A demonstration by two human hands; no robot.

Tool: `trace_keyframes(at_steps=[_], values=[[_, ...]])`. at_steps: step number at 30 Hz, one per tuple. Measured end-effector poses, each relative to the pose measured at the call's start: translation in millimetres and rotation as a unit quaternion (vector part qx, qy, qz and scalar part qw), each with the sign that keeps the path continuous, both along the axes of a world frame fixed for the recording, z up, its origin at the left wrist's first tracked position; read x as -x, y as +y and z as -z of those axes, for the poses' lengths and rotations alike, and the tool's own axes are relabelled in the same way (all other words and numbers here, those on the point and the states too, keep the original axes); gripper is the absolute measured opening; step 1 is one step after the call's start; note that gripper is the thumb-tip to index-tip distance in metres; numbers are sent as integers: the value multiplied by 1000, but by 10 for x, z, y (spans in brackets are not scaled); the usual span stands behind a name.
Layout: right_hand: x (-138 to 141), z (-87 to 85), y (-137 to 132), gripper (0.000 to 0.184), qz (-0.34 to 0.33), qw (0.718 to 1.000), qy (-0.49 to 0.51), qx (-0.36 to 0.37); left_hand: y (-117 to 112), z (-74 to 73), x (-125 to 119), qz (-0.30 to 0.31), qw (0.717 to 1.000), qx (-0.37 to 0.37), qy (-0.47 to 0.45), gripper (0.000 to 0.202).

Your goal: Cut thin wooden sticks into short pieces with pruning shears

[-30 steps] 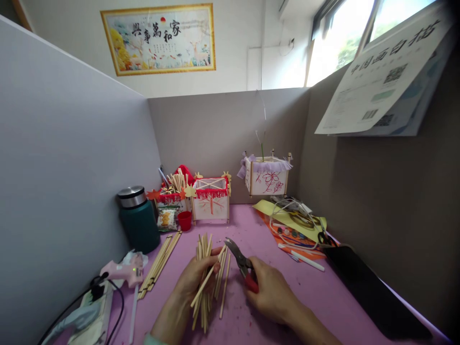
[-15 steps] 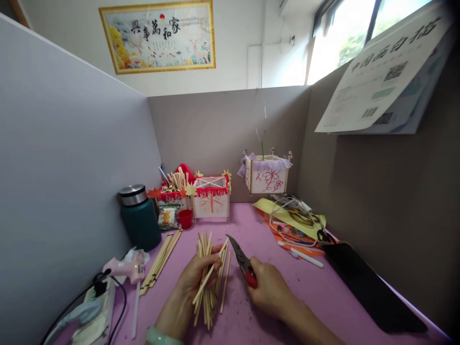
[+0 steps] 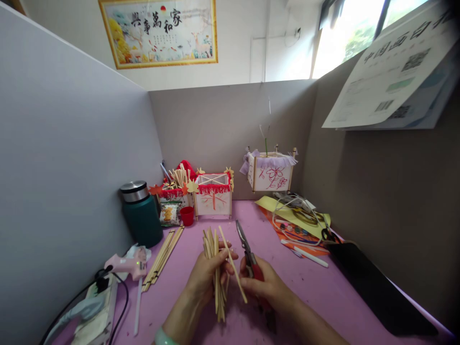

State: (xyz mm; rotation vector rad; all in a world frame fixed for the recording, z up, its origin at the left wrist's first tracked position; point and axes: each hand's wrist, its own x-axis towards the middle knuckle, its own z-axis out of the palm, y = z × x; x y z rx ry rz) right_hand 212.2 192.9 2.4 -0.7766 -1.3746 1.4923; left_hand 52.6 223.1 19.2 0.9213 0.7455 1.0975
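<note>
My left hand (image 3: 205, 277) is closed around a bundle of thin wooden sticks (image 3: 215, 268), held upright over the pink table (image 3: 251, 230). My right hand (image 3: 268, 286) grips red-handled pliers (image 3: 247, 256) with the jaws pointing away from me. Its fingertips also touch a single stick (image 3: 233, 264) that slants from the bundle down toward the right. The two hands are close together at the front middle of the table.
More sticks (image 3: 163, 256) lie to the left, near a pink glue gun (image 3: 125, 266) and a power strip (image 3: 95, 311). A green flask (image 3: 141, 214), a red cup (image 3: 187, 215) and paper lanterns (image 3: 213, 194) stand at the back. Papers and cables (image 3: 298, 218) and a black slab (image 3: 373, 287) lie right.
The bundle has been lifted and turned more upright. My right hand with the pliers has moved in toward the left hand and now touches one slanting stick.
</note>
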Motion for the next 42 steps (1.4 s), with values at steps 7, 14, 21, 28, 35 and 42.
trace_keyframes(at_steps=[7, 14, 21, 28, 35, 42], values=[[-117, -2, 23, 40, 30, 999, 15, -15, -43, -58, -12, 8, 999, -35, -20, 34], [-106, -55, 4, 39, 35, 999, 9, -40, -50, -57, 17, 0, 997, -53, -57, 32], [-255, -20, 2, 39, -42, 996, 69, -26, -51, 30, 64, 99, 992, -71, -31, 22], [-235, -26, -44, 27, -51, 990, 127, -18, -91, -7, 85, 142, 988, -54, -2, 23], [-330, -117, -67, 33, -89, 995, -8, -53, -125, -73, 81, 286, 956, 43, 46, 27], [-333, -129, -42, 35, -81, 991, -48, -92, -130, -88, 69, 285, 957, 19, 43, 27]])
